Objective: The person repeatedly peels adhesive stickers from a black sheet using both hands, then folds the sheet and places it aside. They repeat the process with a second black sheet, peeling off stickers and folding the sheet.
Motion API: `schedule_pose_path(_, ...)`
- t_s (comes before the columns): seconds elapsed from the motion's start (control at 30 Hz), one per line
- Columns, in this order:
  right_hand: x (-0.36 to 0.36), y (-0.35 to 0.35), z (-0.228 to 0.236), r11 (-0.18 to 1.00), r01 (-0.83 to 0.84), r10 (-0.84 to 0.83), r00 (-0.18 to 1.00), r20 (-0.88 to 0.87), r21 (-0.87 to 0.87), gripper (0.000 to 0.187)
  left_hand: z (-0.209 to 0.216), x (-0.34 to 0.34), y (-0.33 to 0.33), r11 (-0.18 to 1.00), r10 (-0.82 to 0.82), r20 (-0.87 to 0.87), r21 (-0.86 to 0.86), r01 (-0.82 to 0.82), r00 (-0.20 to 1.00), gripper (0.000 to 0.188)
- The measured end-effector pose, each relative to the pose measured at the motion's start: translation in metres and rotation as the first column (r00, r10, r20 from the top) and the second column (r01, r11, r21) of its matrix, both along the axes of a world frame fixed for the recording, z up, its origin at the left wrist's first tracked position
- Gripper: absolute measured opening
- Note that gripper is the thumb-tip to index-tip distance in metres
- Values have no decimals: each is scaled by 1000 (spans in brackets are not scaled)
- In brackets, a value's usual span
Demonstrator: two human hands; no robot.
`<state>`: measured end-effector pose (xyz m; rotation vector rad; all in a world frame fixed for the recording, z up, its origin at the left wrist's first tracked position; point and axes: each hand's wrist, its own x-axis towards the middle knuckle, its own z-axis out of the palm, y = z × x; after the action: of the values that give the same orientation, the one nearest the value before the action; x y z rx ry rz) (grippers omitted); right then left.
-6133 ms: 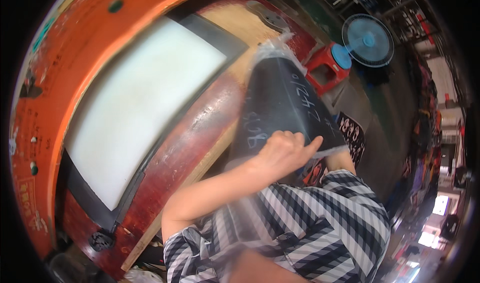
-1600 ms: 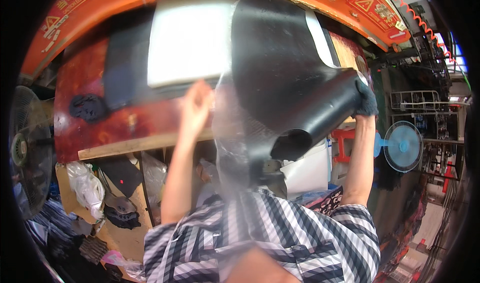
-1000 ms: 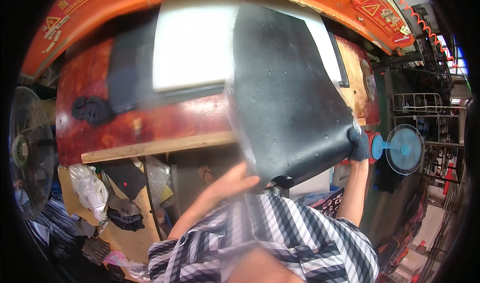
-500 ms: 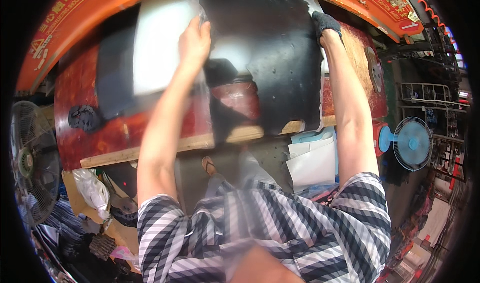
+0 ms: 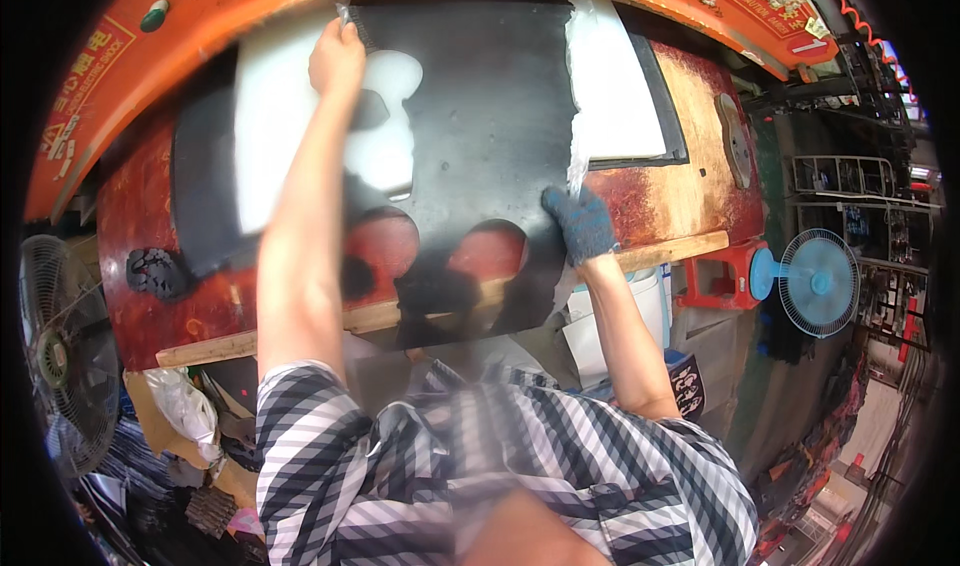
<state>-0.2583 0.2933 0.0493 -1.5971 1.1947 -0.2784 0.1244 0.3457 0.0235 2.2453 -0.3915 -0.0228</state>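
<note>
Nearest to the striped shirt [image 5: 500,456], the near end of a black sheet [image 5: 490,146] pierced with cut-out openings hangs over the wooden edge strip [image 5: 230,344] of a red table [image 5: 222,304], whose surface shows through some of them. Farther on, the sheet lies between the two hands: the gloved right hand [image 5: 583,224] grips its right edge partway along, and the bare left hand [image 5: 338,58], farther out, is closed on its far left corner beside some clear film [image 5: 345,12]. Under its far part a white board [image 5: 622,101] shows on either side, with an orange machine frame [image 5: 215,21] beyond.
</note>
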Motion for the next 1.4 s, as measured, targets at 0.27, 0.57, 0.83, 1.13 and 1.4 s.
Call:
schedule_pose_path(0.27, 76, -106, 49, 861, -272, 39, 878, -477, -430, 74, 21, -57, 88, 931, -275, 472, -87, 355, 838, 32)
schedule_pose_path(0.57, -56, -239, 18, 800, 70, -299, 907, -296, -596, 53, 21, -192, 157, 940, -341, 376, 133, 314, 862, 27)
schedule_pose_path(0.83, -188, -409, 1, 804, -245, -170, 779, -604, -542, 73, -1, -221, 182, 997, -53, 100, 61, 47, 994, 29)
schedule_pose_path(1.13, -220, -476, -52, 816, -186, -140, 855, -499, -547, 94, -16, -239, 191, 990, 62, -226, -114, -89, 972, 35)
schedule_pose_path(1.4, -180, -374, 7, 917, 321, -373, 901, 222, 238, 32, -17, -231, 184, 889, -114, -446, -444, -109, 888, 26)
